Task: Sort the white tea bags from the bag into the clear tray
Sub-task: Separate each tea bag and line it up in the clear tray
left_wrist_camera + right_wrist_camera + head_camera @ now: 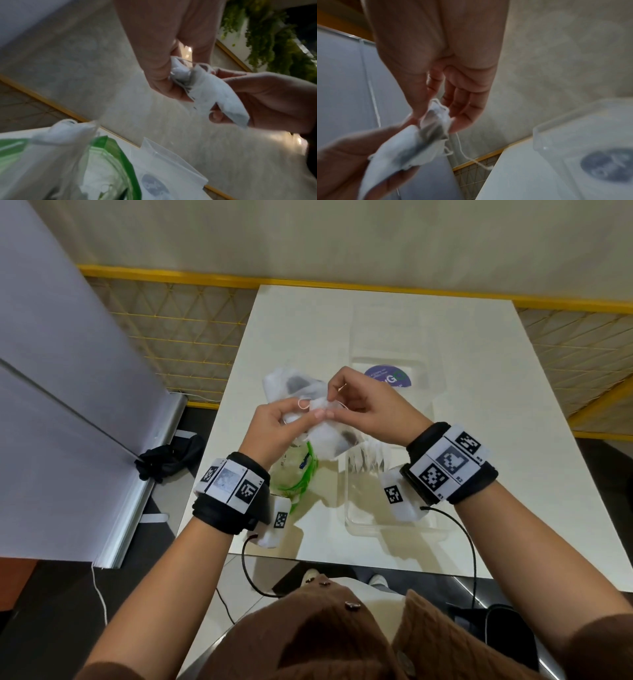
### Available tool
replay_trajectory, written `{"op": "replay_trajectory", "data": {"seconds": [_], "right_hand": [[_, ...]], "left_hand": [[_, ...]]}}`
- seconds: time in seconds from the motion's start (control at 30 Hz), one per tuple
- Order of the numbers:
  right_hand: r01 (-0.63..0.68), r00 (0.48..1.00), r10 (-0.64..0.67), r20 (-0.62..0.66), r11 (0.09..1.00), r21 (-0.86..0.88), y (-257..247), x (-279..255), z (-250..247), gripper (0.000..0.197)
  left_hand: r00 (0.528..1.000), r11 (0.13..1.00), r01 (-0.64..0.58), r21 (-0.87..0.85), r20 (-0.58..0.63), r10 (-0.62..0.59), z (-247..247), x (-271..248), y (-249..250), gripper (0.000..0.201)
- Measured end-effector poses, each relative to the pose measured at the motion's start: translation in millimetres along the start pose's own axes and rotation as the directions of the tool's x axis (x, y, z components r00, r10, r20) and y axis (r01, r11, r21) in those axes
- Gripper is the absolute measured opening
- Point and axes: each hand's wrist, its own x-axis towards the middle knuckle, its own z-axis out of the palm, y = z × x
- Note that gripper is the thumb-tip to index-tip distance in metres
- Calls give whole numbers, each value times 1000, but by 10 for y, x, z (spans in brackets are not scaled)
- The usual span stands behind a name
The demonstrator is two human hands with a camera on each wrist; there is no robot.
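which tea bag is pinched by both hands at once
The tea bag between the left hand and right hand; the other tea bag lies beyond it.

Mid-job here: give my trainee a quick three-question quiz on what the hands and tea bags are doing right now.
1. True or false: both the left hand and the right hand pinch white tea bags above the table.
2. Where is the clear tray? A) under the right wrist B) on the floor C) left of the green-printed bag
3. Fill in: the round sticker in the tray is ____ in colour.

Key: 1 true; 2 A; 3 purple.
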Motion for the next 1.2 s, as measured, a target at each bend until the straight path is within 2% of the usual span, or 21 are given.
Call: {"op": "replay_trajectory", "data": {"seconds": [0.1,0.17,0.27,0.5,0.6,0.87,1.03,1.13,1.2], "right_hand": [[-49,998,41,56,988,147,45,-50,6,18],[-66,993,54,102,991,117,88,-62,26,14],[-103,990,100,100,995,19,105,-54,3,26],[-184,958,169,231,982,43,26,-69,-50,29],[-204,959,175,224,972,114,36,-88,-44,25],[-228,939,167,300,956,185,53,-94,28,30],[-238,946,181,269,951,197,145,-158,47,20],[-165,980,133,145,958,236,163,-170,-31,14],[-150,986,124,108,947,283,156,-160,-52,14]], "left_hand": [[996,995,15,-97,-82,-23,6,30,-6,10],[996,994,3,-106,-86,-12,22,38,-9,11],[995,995,-24,-101,-102,14,39,44,16,18],[983,995,-95,-40,-164,87,91,66,33,24],[968,989,-147,17,-202,147,92,85,63,25],[966,983,-178,47,-181,184,119,97,51,25],[968,983,-174,61,-175,182,84,103,34,25],[975,988,-146,59,-161,154,66,113,-15,24],[980,990,-131,49,-145,137,78,114,-29,24]]}}
